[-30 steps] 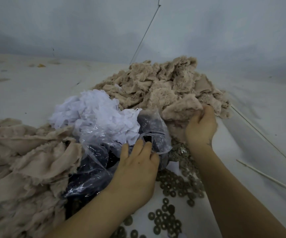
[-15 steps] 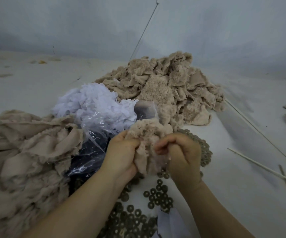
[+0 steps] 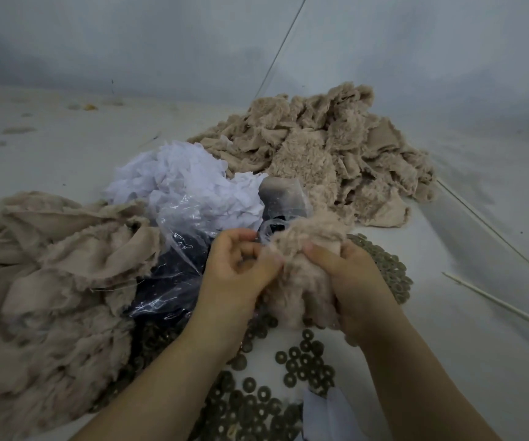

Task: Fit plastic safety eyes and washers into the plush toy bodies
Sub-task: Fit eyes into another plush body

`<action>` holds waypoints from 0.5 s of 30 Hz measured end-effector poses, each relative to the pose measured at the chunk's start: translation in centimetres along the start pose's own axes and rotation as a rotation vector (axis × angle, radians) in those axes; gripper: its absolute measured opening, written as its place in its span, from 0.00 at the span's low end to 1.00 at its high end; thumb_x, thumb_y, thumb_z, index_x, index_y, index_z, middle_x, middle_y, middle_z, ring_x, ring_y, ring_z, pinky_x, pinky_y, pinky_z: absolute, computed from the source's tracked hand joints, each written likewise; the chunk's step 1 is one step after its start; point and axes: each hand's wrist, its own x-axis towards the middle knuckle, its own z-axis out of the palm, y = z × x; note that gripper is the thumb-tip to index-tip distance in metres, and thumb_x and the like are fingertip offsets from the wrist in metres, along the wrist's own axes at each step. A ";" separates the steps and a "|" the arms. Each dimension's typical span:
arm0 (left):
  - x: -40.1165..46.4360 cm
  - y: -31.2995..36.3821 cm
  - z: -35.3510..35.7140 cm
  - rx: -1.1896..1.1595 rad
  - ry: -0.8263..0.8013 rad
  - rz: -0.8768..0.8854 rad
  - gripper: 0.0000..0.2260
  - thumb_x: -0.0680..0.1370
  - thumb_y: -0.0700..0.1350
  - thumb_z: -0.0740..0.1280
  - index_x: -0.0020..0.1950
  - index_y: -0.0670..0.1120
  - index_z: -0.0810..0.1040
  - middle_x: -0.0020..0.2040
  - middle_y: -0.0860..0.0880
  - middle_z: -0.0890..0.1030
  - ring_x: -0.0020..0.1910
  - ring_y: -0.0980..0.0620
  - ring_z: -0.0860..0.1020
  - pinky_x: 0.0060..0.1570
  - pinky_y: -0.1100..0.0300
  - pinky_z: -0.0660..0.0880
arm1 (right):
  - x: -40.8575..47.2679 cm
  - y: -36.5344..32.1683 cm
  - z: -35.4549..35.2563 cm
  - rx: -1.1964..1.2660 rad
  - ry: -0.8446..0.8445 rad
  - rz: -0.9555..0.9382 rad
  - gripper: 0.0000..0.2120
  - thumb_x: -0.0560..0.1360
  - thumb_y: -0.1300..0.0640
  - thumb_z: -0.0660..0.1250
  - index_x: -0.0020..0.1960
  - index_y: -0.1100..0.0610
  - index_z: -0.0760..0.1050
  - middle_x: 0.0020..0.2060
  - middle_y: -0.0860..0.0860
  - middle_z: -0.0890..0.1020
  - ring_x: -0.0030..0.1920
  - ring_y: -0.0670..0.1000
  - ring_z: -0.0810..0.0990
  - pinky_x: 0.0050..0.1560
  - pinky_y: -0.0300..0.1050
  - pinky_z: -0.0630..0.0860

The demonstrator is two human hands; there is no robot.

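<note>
I hold one beige plush toy body (image 3: 301,275) between both hands above a scatter of round washers (image 3: 301,367). My right hand (image 3: 349,281) grips its right side with the thumb on top. My left hand (image 3: 241,268) pinches the fur at its left edge, fingers curled. Whether a safety eye is in my fingers I cannot tell. A clear plastic bag (image 3: 180,262) with dark contents, probably the black eyes, lies just left of my left hand.
A heap of beige plush bodies (image 3: 326,151) lies at the back, another heap (image 3: 43,281) at the left. White fabric scraps (image 3: 187,183) sit behind the bag. Thin sticks (image 3: 498,303) lie on the white surface at the right.
My right hand took a plush body from the back heap and brought it to the middle. My left hand left the bag and now pinches the body's left edge.
</note>
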 end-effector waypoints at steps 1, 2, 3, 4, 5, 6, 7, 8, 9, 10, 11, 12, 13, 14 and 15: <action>0.0 -0.1 -0.1 0.097 -0.004 0.006 0.22 0.66 0.48 0.76 0.58 0.49 0.76 0.48 0.45 0.82 0.46 0.47 0.82 0.44 0.54 0.80 | -0.2 0.0 -0.1 -0.050 -0.057 -0.012 0.13 0.76 0.61 0.70 0.60 0.63 0.79 0.53 0.61 0.85 0.54 0.62 0.85 0.52 0.56 0.83; -0.1 -0.1 -0.1 0.130 0.002 -0.010 0.23 0.65 0.49 0.77 0.58 0.50 0.76 0.49 0.45 0.83 0.47 0.47 0.83 0.45 0.54 0.81 | -0.6 0.1 0.0 -0.047 -0.120 0.004 0.14 0.75 0.61 0.71 0.60 0.62 0.80 0.54 0.62 0.85 0.55 0.62 0.84 0.52 0.56 0.82; -0.2 -0.1 -0.3 0.095 0.005 -0.034 0.21 0.66 0.48 0.77 0.58 0.49 0.78 0.48 0.44 0.84 0.47 0.46 0.84 0.45 0.54 0.81 | -0.8 0.2 0.1 -0.016 -0.164 0.031 0.15 0.74 0.61 0.70 0.60 0.61 0.80 0.55 0.63 0.84 0.56 0.63 0.84 0.53 0.55 0.82; -0.4 0.0 -0.3 0.015 0.005 -0.066 0.16 0.69 0.45 0.76 0.56 0.47 0.80 0.47 0.42 0.85 0.46 0.45 0.84 0.44 0.54 0.82 | -0.9 0.2 0.4 0.032 -0.180 0.052 0.15 0.73 0.61 0.70 0.60 0.61 0.81 0.56 0.64 0.83 0.56 0.63 0.83 0.53 0.54 0.82; -0.5 0.2 -0.3 -0.061 0.008 -0.091 0.09 0.73 0.41 0.74 0.52 0.45 0.82 0.45 0.41 0.85 0.44 0.45 0.84 0.43 0.54 0.82 | -0.8 0.5 0.3 0.084 -0.166 0.064 0.16 0.73 0.61 0.69 0.60 0.62 0.80 0.56 0.64 0.83 0.56 0.63 0.83 0.52 0.54 0.82; -0.6 0.4 -0.3 -0.109 0.019 -0.113 0.05 0.75 0.37 0.71 0.48 0.45 0.83 0.44 0.42 0.85 0.42 0.45 0.84 0.41 0.54 0.82 | -0.7 0.6 0.4 0.138 -0.127 0.085 0.17 0.73 0.61 0.68 0.61 0.63 0.79 0.56 0.65 0.83 0.57 0.63 0.83 0.52 0.55 0.82; -0.5 0.4 -0.5 -0.123 0.052 -0.116 0.08 0.76 0.35 0.69 0.44 0.46 0.84 0.41 0.43 0.84 0.39 0.47 0.83 0.39 0.54 0.81 | -0.6 0.8 0.3 0.188 -0.080 0.110 0.18 0.74 0.61 0.66 0.63 0.64 0.78 0.56 0.65 0.83 0.57 0.63 0.83 0.53 0.57 0.81; -0.4 0.4 -0.7 -0.147 0.080 -0.116 0.12 0.77 0.33 0.66 0.40 0.47 0.84 0.38 0.45 0.83 0.36 0.49 0.80 0.35 0.55 0.79 | -0.5 0.8 0.2 0.232 -0.038 0.136 0.18 0.75 0.61 0.64 0.63 0.65 0.78 0.56 0.64 0.83 0.57 0.63 0.83 0.56 0.59 0.80; -0.3 0.5 -1.0 -0.164 0.092 -0.101 0.15 0.77 0.32 0.65 0.39 0.48 0.84 0.36 0.46 0.82 0.34 0.51 0.79 0.33 0.56 0.77 | -0.4 0.8 0.0 0.257 -0.011 0.140 0.18 0.76 0.61 0.62 0.64 0.65 0.77 0.56 0.64 0.83 0.57 0.63 0.83 0.59 0.61 0.79; -0.3 0.5 -1.1 -0.162 0.094 -0.084 0.16 0.77 0.31 0.63 0.38 0.49 0.83 0.35 0.47 0.81 0.32 0.52 0.78 0.31 0.57 0.76 | -0.4 0.8 -0.2 0.264 -0.002 0.132 0.19 0.76 0.60 0.62 0.64 0.65 0.77 0.57 0.63 0.83 0.57 0.63 0.83 0.59 0.61 0.79; -0.3 0.4 -1.3 -0.143 0.078 -0.058 0.18 0.77 0.29 0.62 0.39 0.49 0.83 0.35 0.47 0.81 0.32 0.52 0.77 0.31 0.59 0.76 | -0.5 0.8 -0.3 0.265 -0.017 0.125 0.20 0.74 0.59 0.62 0.63 0.64 0.79 0.57 0.63 0.83 0.57 0.62 0.83 0.57 0.60 0.80; -0.3 0.4 -1.3 -0.102 0.048 -0.026 0.20 0.75 0.26 0.61 0.39 0.50 0.83 0.35 0.47 0.81 0.31 0.52 0.77 0.30 0.60 0.76 | -0.6 0.8 -0.1 0.275 -0.065 0.131 0.20 0.72 0.57 0.63 0.61 0.63 0.81 0.57 0.62 0.83 0.57 0.61 0.83 0.54 0.58 0.82; -0.5 0.4 -1.3 -0.031 0.008 0.022 0.22 0.73 0.24 0.61 0.41 0.50 0.83 0.37 0.48 0.81 0.32 0.52 0.78 0.30 0.61 0.75 | -0.7 0.8 -0.1 0.284 -0.126 0.145 0.20 0.71 0.55 0.63 0.57 0.62 0.83 0.57 0.62 0.84 0.56 0.60 0.84 0.50 0.56 0.83; -0.7 0.3 -1.2 0.059 -0.031 0.077 0.24 0.71 0.23 0.60 0.43 0.51 0.84 0.39 0.48 0.83 0.35 0.51 0.80 0.32 0.62 0.76 | -0.8 0.8 0.2 0.283 -0.171 0.163 0.19 0.71 0.54 0.63 0.54 0.62 0.85 0.56 0.62 0.84 0.55 0.60 0.84 0.48 0.54 0.83; -0.9 0.1 -1.1 0.162 -0.052 0.136 0.25 0.69 0.23 0.60 0.45 0.52 0.84 0.42 0.49 0.84 0.40 0.51 0.82 0.36 0.61 0.78 | -0.8 0.9 0.3 0.269 -0.191 0.175 0.18 0.70 0.54 0.64 0.52 0.62 0.85 0.56 0.63 0.84 0.54 0.61 0.85 0.47 0.54 0.83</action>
